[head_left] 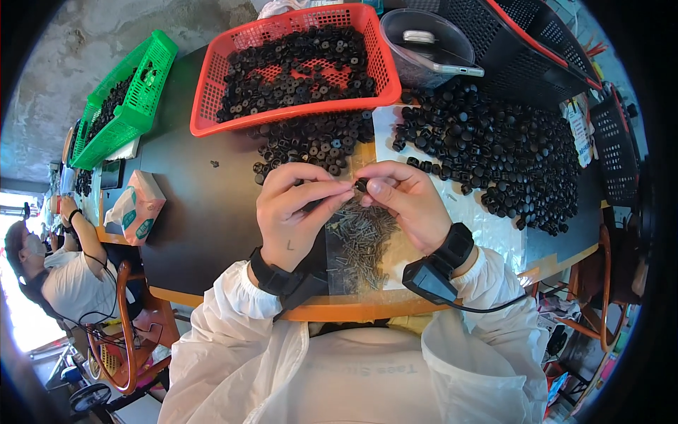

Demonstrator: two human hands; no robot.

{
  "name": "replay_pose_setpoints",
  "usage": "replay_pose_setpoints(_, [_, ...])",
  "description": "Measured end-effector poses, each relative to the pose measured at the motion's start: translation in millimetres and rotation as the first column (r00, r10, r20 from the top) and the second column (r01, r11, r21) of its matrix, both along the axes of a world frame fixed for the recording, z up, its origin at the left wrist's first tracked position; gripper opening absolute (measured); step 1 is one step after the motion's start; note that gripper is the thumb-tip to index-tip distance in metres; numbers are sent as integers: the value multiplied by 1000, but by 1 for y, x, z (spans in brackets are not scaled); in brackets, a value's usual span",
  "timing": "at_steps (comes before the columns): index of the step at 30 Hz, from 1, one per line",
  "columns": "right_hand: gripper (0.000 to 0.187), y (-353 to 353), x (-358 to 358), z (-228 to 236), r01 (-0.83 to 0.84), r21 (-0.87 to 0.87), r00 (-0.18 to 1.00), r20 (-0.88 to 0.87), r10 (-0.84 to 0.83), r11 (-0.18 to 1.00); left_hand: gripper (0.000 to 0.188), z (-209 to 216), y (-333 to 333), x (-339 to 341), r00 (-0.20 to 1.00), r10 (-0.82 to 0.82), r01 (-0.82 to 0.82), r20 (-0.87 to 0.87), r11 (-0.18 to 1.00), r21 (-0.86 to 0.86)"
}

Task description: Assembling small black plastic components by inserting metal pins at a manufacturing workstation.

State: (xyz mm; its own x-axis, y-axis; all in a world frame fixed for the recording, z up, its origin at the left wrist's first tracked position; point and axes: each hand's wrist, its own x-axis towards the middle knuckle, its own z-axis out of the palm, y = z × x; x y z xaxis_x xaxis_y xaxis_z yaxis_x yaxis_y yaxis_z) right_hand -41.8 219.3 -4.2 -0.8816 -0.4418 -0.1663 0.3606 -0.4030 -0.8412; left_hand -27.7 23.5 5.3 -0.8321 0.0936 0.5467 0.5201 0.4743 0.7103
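Over the middle of the table my two hands meet at the fingertips. My right hand (413,205) pinches a small round black plastic part (361,184) between thumb and finger. The thumb and forefinger of my left hand (291,215) are pressed together right beside that part; anything between them is too small to make out. Below the hands lies a heap of small metal screws (361,244). Just beyond my left hand is a pile of black round pieces with centre holes (321,147). Black caps (501,155) are heaped to the right of my right hand.
A red basket (300,113) of black pieces stands at the back. Beside it are a clear tub (417,60) with a phone (452,69) on top and black crates (515,49). Left are a green basket (145,106), a tissue pack (141,205) and a seated person (78,283).
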Motion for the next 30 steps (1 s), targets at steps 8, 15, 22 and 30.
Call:
replay_pose_setpoints(8, [21,-1,-2,0,21,-11,999,-37,-21,1000,27,-3,-1,-4,992,27,-33,-125,998,-47])
replay_pose_setpoints(15, [21,0,-3,-5,14,-26,999,-43,-15,1000,28,-1,-3,-7,985,19,-33,-169,996,-85])
replay_pose_setpoints(22, [23,-5,1,3,72,167,982,-182,-41,983,31,2,-9,-6,988,-73,59,-135,993,-107])
replay_pose_setpoints(30, [22,2,5,-2,30,142,992,-127,-11,989,37,-3,-11,-8,958,-228,213,-173,972,-100])
